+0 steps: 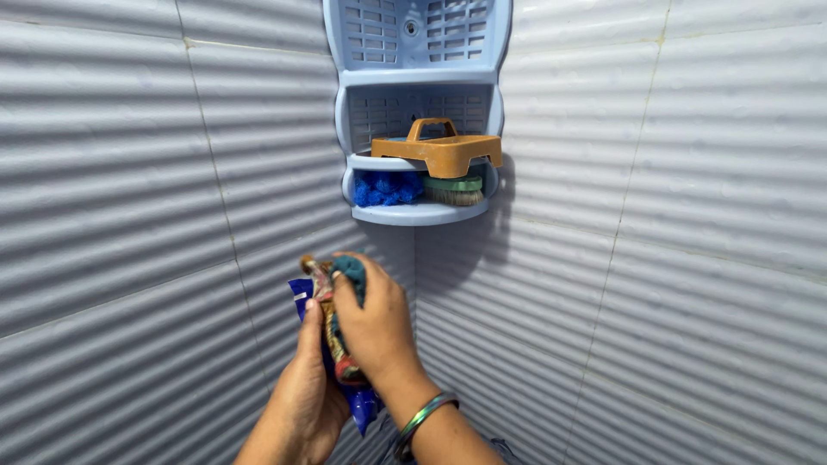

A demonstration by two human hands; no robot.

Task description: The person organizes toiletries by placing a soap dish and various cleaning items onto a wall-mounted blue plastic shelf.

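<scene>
Both my hands are raised in front of a tiled corner, below a pale blue plastic corner shelf (419, 213). My left hand (303, 392) holds a blue plastic pouch (360, 406) and a patterned reddish packet (327, 293) from underneath. My right hand (376, 323), with a green bangle on the wrist, presses a small teal scrub pad (351, 269) against the top of the packets. The shelf is above and to the right of my hands, and neither hand touches it.
An orange handled brush (438, 148) lies on the shelf's middle tier. Below it sit a blue mesh scrubber (385, 187) and a green bristle brush (454, 189). White ribbed wall tiles (689, 215) close in on both sides.
</scene>
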